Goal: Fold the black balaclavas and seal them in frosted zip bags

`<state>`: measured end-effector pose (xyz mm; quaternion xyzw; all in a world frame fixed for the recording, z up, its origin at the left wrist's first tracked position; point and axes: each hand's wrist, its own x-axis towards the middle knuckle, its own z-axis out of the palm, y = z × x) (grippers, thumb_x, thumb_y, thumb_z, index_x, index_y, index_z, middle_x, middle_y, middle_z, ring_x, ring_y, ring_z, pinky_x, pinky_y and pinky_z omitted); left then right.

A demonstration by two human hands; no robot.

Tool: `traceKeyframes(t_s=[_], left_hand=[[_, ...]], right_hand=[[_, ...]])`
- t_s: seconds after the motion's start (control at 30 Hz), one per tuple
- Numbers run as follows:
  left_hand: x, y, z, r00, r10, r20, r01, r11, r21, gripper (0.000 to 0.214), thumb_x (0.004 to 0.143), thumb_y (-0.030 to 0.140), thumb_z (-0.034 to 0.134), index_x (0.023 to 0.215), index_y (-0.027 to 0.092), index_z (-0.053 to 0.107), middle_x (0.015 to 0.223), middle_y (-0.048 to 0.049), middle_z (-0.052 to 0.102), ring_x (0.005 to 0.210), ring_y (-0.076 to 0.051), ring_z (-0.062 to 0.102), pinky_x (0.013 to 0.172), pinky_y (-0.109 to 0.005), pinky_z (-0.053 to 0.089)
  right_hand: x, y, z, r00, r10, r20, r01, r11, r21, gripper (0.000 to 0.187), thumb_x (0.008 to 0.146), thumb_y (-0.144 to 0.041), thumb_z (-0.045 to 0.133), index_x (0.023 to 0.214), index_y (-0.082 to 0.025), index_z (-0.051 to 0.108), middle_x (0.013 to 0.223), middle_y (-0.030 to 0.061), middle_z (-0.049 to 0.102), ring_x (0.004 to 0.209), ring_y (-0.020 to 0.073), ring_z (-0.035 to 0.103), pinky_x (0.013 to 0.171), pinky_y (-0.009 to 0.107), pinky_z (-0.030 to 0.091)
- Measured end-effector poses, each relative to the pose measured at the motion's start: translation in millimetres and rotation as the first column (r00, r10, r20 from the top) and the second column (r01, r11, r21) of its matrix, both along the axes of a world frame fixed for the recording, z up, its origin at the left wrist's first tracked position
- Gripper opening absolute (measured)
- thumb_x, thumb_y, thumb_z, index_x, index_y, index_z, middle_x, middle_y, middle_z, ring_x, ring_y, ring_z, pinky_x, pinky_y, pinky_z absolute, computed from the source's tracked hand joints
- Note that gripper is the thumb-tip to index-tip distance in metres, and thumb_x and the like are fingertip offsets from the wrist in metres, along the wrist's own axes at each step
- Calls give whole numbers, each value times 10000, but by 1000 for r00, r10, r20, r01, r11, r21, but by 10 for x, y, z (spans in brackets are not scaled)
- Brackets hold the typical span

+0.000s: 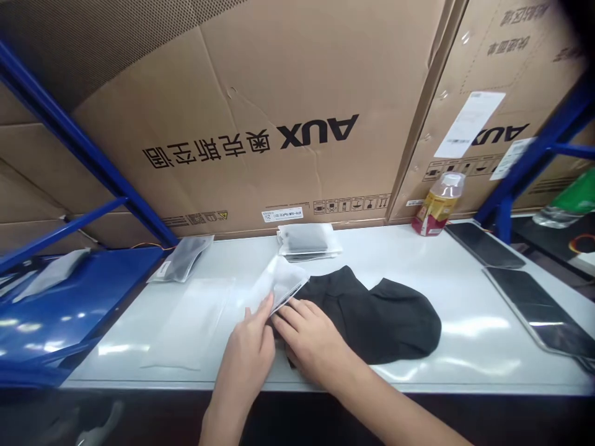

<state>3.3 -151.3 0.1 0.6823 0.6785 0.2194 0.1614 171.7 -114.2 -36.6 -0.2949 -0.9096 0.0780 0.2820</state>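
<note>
My left hand (251, 347) is closed on the edge of a frosted plastic bag (272, 279), its thumb and fingers near the opening. Beside it, my right hand (311, 337) has its fingers at the bag's mouth and over the near end of the black socks (381, 316). The socks lie flat on the white table, stretching to the right of the bag. Whether any of the black cloth is inside the bag is hidden by my fingers.
A flat clear bag (186, 328) lies at the left, with a packed dark item (183, 260) behind it. Several filled bags (307, 240) are stacked at the back. A drink bottle (438, 204) and two phones (543, 306) occupy the right. Large cartons (260, 74) stand behind.
</note>
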Motion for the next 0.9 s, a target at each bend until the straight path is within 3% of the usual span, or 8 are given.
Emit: traceKeyframes(t_s=[0.23,0.33,0.43,0.53,0.6,0.73,0.8,0.9], left_hand=[[101,-1,-62,998,-52,-34,53,998,23,657,965,127,374,1621,119,415,1675,-94,410,1573,-259,354,1276,-478,368],[7,5,-138,987,-141,-80,146,988,49,707,960,123,394,1662,175,334,1709,-60,351,1612,-281,246,1291,-546,321],[-124,45,-264,970,-206,-127,220,969,108,755,925,58,386,1658,238,352,1704,-43,369,1608,-289,264,1284,-592,324],[-186,93,-323,974,-185,-135,206,964,167,783,878,-16,328,1601,249,463,1661,-33,457,1593,-248,318,1286,-555,347],[-153,96,-300,973,-173,-154,197,968,154,776,855,-18,347,1561,252,522,1635,-32,495,1585,-253,341,1288,-560,341],[34,62,-249,955,-190,-229,201,979,23,808,872,212,608,1646,235,377,1707,-87,356,1598,-434,234,1188,-716,398],[108,75,-247,962,-135,-239,157,985,76,771,926,350,640,1632,172,388,1676,-143,414,1574,-474,281,1138,-714,459],[133,82,-174,974,-61,-219,107,972,208,457,1035,246,468,1473,157,561,1466,-146,655,1407,-369,576,1089,-572,557]], right_hand=[[-296,41,21,983,-177,-40,173,981,-91,415,960,-8,487,1334,-36,663,1186,193,757,1182,295,691,1126,460,513],[-1,52,175,994,-56,-96,42,988,-146,495,970,-106,564,1456,-187,607,1358,94,720,1302,225,650,1142,362,518],[487,155,302,976,153,-153,-194,935,-297,546,983,-121,542,1505,-277,569,1500,46,640,1422,215,567,1170,387,489],[754,362,321,999,31,30,-25,984,-178,774,879,-101,658,1598,-286,442,1683,58,423,1586,321,312,1209,528,403],[721,505,274,986,25,164,-20,999,-32,839,826,-143,752,1597,-253,438,1674,96,434,1570,369,316,1167,549,408],[404,676,127,966,26,259,-72,982,173,326,941,-116,648,1258,-187,683,1300,101,739,1171,249,658,953,384,491],[272,682,98,972,-29,235,-23,977,213,180,985,-77,560,1047,-169,702,1038,82,769,911,217,666,823,358,477],[213,579,180,979,-112,168,63,960,273,210,985,-42,497,919,-171,649,875,64,694,766,217,575,732,365,413]])
